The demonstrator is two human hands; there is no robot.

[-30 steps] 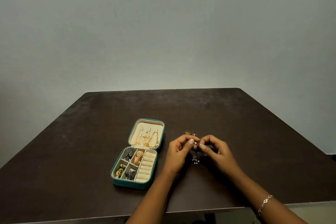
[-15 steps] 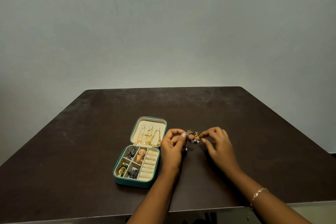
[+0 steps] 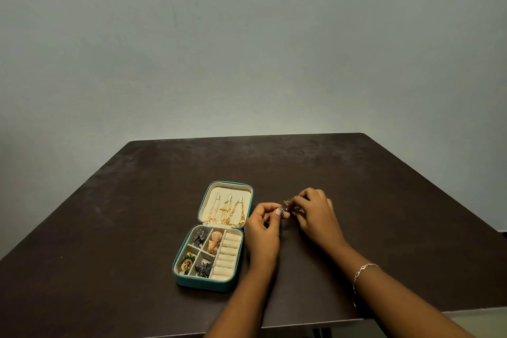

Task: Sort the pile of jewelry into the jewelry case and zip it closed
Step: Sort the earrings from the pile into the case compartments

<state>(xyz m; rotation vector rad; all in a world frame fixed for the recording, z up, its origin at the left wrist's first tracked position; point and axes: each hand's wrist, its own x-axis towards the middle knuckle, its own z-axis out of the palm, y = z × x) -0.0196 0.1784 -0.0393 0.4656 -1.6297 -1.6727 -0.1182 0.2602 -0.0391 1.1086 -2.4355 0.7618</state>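
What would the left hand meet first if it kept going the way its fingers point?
Most likely the right hand, whose fingertips sit just beyond the silver piece that the left hand pinches; depth is unclear.

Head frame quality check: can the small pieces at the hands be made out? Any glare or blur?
Head view: dim, even light, no glare; the wall darkens toward the frame edges; the jewelry case contents read by colour, yet the silver piece pinched by the left hand and the gold pieces at the right hand are too soft to identify against the dark table.
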